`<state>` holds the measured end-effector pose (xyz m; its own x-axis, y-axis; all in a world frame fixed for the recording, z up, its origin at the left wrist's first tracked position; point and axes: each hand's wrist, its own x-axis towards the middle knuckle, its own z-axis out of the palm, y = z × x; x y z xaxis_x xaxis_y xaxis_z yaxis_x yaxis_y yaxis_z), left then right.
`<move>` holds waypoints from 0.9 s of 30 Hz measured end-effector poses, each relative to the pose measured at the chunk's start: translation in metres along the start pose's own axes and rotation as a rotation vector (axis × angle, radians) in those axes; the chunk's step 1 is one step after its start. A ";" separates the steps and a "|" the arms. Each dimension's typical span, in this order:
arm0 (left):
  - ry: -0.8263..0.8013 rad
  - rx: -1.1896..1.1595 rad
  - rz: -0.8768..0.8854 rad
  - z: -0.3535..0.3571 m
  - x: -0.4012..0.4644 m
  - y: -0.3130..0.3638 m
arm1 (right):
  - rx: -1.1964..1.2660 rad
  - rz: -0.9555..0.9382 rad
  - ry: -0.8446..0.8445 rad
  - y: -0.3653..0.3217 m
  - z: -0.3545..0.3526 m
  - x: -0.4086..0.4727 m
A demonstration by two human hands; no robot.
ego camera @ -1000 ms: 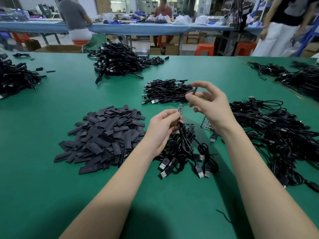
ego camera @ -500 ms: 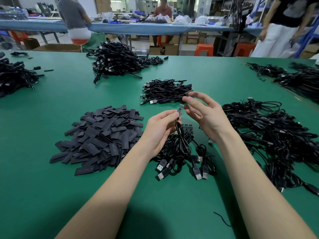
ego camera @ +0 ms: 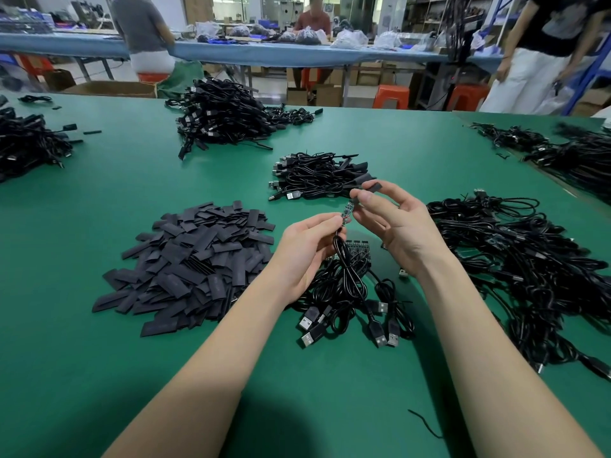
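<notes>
Head view of a green surface (ego camera: 82, 375); clock directions are read from the two hands, with 12 o'clock pointing away from the wearer. Nearest, at 5 o'clock, a loose black wire offcut (ego camera: 425, 424) lies alone. Directly below the hands, at 6 o'clock, a bundle of black USB cables (ego camera: 347, 302) rests with its plugs fanned toward the wearer. The left hand (ego camera: 307, 249), fingers curled, pinches one cable (ego camera: 343, 259) of this bundle between thumb and fingertips. The small circuit board (ego camera: 347, 211) at the cable's end is thus raised above the surface between the two hands, tilted toward 1 o'clock. The right hand (ego camera: 393, 226), palm turned to the wearer and outer fingers loosely bent, pinches a short black sleeve (ego camera: 372, 186) between thumb and forefinger, just beyond the board's upper end; whether sleeve and board touch cannot be told. Under the hands a strip of further circuit boards (ego camera: 358, 247) lies at the far side of the bundle. At 9 o'clock, near the left hand, is a heap of flat black sleeves (ego camera: 191, 262); at 3 o'clock, a broad tangle of black cables (ego camera: 529, 266). At 12 o'clock, just past the right fingers, sits a small stack of cables (ego camera: 314, 176); farther off, at 11 o'clock, a larger pile (ego camera: 224, 117). A left-edge pile (ego camera: 26, 143) lies at 10 o'clock and a right-edge pile (ego camera: 578, 153) at 2 o'clock. Beyond, at a blue-covered surface (ego camera: 363, 57), a person in a grey top (ego camera: 142, 24) sits with back turned
</notes>
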<state>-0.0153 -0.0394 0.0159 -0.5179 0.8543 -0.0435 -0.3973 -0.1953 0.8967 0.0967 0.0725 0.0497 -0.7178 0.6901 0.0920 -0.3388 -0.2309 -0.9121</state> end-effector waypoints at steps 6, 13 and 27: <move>-0.020 0.013 -0.009 0.001 -0.003 0.003 | -0.032 -0.005 0.002 -0.003 -0.003 -0.001; -0.037 0.028 -0.023 0.001 -0.004 0.004 | -0.107 -0.028 -0.051 -0.003 -0.008 -0.002; -0.177 0.195 -0.050 -0.014 -0.005 0.041 | -0.116 0.129 -0.216 -0.004 -0.001 -0.003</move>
<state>-0.0397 -0.0590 0.0465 -0.3543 0.9347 -0.0271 -0.2566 -0.0693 0.9640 0.1003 0.0721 0.0525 -0.8676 0.4953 0.0442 -0.1735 -0.2183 -0.9603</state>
